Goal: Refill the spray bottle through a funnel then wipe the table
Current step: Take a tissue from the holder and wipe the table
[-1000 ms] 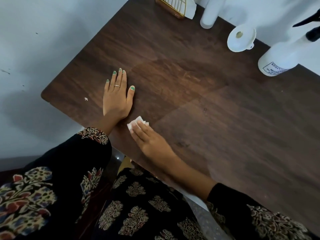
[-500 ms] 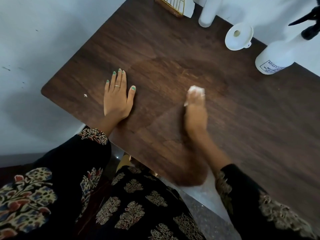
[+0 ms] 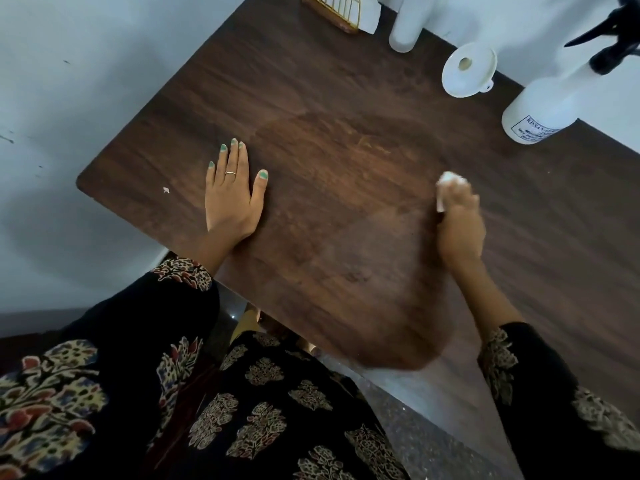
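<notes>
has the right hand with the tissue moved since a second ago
Yes. The right hand with the tissue swept rightward, away from the flat left hand, toward the spray bottle.

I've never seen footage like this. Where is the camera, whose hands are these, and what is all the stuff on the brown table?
There is no machine here: a person wears one wide-angle camera on the head, looking forward and down, so you see their own arms in dark patterned sleeves. The left hand lies flat, palm down, on the wooden table, fingers spread. The right hand is blurred, so it is moving; it presses a small white wad, a tissue or cloth, onto the wood to wipe it. Along the far edge stand a white funnel resting wide mouth down and, to its right, a white spray bottle with a black trigger head. Farther back are a white cylinder and a gold wire holder, both cut off by the frame. A tiny white scrap lies left of the left hand.
</notes>
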Available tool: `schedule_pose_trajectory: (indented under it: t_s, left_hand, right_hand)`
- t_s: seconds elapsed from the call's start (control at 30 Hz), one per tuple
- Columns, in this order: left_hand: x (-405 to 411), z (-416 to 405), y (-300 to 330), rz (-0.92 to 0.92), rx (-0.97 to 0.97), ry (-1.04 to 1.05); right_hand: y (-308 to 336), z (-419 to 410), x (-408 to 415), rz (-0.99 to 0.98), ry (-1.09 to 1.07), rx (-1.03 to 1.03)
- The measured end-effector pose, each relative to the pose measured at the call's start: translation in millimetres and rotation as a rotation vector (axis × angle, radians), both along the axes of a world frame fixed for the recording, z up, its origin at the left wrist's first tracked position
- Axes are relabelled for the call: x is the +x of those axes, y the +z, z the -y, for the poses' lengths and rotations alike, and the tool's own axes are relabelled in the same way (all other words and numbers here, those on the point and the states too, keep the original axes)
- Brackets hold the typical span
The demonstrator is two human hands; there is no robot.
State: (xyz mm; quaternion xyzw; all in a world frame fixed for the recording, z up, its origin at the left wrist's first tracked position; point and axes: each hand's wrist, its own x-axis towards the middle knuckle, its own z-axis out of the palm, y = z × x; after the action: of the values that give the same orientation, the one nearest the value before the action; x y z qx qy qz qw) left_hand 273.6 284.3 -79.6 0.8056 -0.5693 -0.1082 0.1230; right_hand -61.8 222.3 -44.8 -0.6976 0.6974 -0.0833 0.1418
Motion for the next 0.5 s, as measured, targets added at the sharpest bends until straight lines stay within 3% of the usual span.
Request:
schedule_pose_trajectory:
  t_s: [0.1, 0.17, 0.2, 0.3, 0.37, 0.43, 0.5]
  left_hand:
    - [-3.9, -1.7, -0.1, -0.009, 0.001, 0.017]
    - [-5.4, -2.2, 0.3, -0.006, 0.008, 0.019]
    - [-5.5, -1.9, 0.8, -0.004, 0.009, 0.019]
    - [-5.4, -1.9, 1.2, -0.001, 0.01, 0.014]
    - [-5.0, -2.1, 0.5, 0.001, 0.007, 0.013]
    - [-4.9, -2.2, -0.3, -0.001, 0.007, 0.013]
    - [-4.9, -1.9, -0.2, -0.004, 0.007, 0.012]
  right_hand:
    - [-3.8, 4.9, 4.0, -0.008, -0.114, -0.023]
    - [-9.1, -19.8, 36.4, -0.05, -0.068, -0.051]
    - [-11.2, -39.5, 55.4, -0.09, 0.027, -0.073]
    - [-13.3, -112.3, 112.6, 0.16, 0.318, -0.077]
    - [-11.8, -153.7, 129.3, 0.172, 0.588, -0.164]
    - [-20.2, -155.5, 110.2, 0.106, 0.84, -0.158]
    - [-14.7, -128.3, 80.8, 0.093, 0.855, -0.095]
